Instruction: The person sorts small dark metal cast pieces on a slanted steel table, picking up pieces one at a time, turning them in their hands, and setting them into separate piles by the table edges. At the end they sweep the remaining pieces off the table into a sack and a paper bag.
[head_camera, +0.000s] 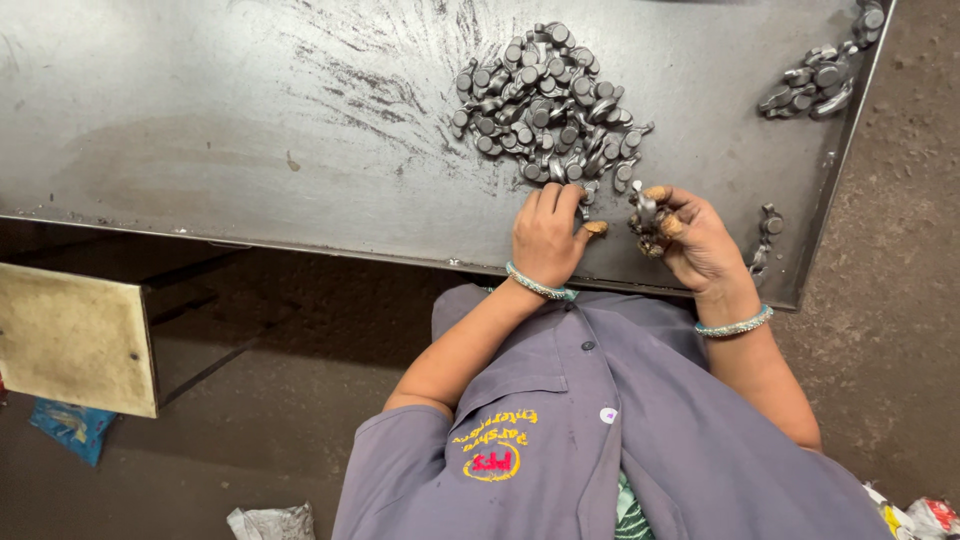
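Purple shirt (600, 440) sits closest. Right hand (690, 240) pinches small metal parts (645, 215). Left hand (545, 235), fingers curled, touches the metal pile (545, 100), which lies just beyond both hands on the desk (200, 120).

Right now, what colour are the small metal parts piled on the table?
Dull dark grey, like the steel table under them; the pile of metal parts shows best in the head view.

A pile of metal parts (545, 100) lies on the steel table (230, 130). Just nearer than the pile, both hands rest at the table's near edge: the left hand (545, 235), and the right hand (690, 235) beside it holding several parts (645, 215). A smaller cluster (825, 75) lies far right of the pile.
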